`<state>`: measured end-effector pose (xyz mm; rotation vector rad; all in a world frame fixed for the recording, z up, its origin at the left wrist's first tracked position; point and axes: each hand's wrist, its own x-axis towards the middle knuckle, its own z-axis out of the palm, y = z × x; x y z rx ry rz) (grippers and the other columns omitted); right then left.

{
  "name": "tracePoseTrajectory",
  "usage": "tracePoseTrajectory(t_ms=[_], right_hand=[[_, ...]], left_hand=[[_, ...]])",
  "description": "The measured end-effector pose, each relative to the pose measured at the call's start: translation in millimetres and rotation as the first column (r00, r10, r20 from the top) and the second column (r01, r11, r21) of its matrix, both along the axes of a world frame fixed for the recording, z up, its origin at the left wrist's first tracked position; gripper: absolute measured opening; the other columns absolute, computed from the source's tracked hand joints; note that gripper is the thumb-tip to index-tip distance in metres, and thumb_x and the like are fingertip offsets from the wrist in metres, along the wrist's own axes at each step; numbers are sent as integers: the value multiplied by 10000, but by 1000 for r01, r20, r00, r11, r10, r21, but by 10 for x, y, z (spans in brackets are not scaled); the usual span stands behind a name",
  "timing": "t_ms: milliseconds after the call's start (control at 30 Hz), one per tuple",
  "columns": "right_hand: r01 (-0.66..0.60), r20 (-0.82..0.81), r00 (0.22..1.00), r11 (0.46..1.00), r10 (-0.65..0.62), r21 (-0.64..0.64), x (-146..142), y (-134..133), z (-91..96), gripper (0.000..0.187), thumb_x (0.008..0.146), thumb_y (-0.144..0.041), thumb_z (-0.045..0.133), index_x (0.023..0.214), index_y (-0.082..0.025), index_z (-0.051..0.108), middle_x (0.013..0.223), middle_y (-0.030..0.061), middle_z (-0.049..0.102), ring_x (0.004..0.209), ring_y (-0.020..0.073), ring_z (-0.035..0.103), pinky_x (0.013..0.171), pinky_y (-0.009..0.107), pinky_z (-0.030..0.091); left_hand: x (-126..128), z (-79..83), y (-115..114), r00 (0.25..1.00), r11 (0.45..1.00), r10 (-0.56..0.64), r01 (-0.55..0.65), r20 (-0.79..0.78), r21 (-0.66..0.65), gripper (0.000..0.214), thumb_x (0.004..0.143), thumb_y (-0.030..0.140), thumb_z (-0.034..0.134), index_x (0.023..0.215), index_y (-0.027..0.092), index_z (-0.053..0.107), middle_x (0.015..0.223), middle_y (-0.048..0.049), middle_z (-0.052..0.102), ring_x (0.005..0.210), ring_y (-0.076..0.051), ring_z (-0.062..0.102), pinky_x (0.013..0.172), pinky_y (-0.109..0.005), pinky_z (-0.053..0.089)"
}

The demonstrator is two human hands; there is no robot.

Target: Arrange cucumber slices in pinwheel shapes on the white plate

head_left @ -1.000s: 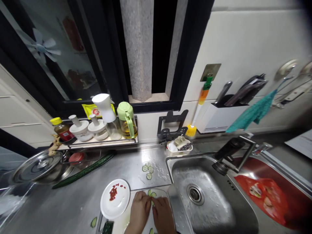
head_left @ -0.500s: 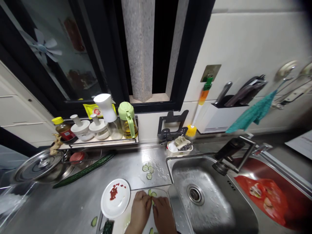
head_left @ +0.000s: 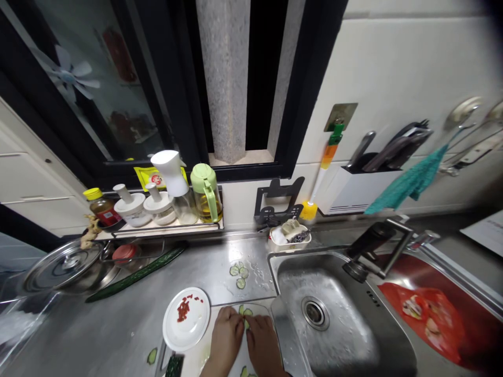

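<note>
At the bottom middle, my left hand [head_left: 228,332] and my right hand [head_left: 262,340] are side by side over a light cutting board [head_left: 205,341]. Their curled fingertips meet at thin cucumber slices [head_left: 245,312], which show just beyond and between them; the exact grip is partly hidden. More slices [head_left: 244,372] lie between my wrists. A dark green cut cucumber piece [head_left: 174,365] rests at the board's left side. Left of my left hand, a white plate [head_left: 194,332] holds small red pieces [head_left: 183,310].
Several cucumber slices [head_left: 240,284] lie on the steel counter behind the board, and one slice [head_left: 152,356] lies left of it. A long cucumber [head_left: 137,275] lies below the condiment rack [head_left: 165,229]. The sink [head_left: 334,293] with its faucet [head_left: 396,251] is on the right.
</note>
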<state>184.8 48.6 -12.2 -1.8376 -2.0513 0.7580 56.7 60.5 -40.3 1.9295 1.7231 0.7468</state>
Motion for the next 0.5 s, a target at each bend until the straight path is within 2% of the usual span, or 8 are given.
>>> tracePoseTrajectory(t_ms=[167, 333, 500], right_hand=[[-6, -4, 1000, 1000, 6, 18, 21, -15, -15, 415, 806, -39, 420, 1137, -155, 642, 1039, 96, 655, 994, 254, 517, 918, 371, 370], [-19, 1, 1000, 999, 19, 38, 46, -21, -2, 411, 809, -49, 419, 1136, -160, 641, 1045, 95, 656, 1002, 253, 525, 919, 373, 375], [-18, 12, 1000, 997, 17, 81, 81, -71, -116, 397, 783, -55, 437, 1087, -171, 663, 996, 90, 664, 968, 256, 528, 897, 379, 393]], left_hand=[[-11, 22, -2, 1000, 1000, 7, -7, -27, 2, 246, 817, 121, 485, 798, 195, 719, 809, -64, 635, 818, -177, 567, 749, -301, 458], [-51, 111, -32, 1000, 1000, 11, -11, -11, 6, 247, 833, 144, 475, 833, 187, 718, 829, -71, 641, 841, -183, 580, 771, -315, 474], [-288, 147, -102, 998, 998, 62, -62, 2, 28, 243, 847, 234, 490, 916, 197, 720, 902, -89, 666, 888, -198, 607, 826, -345, 492]])
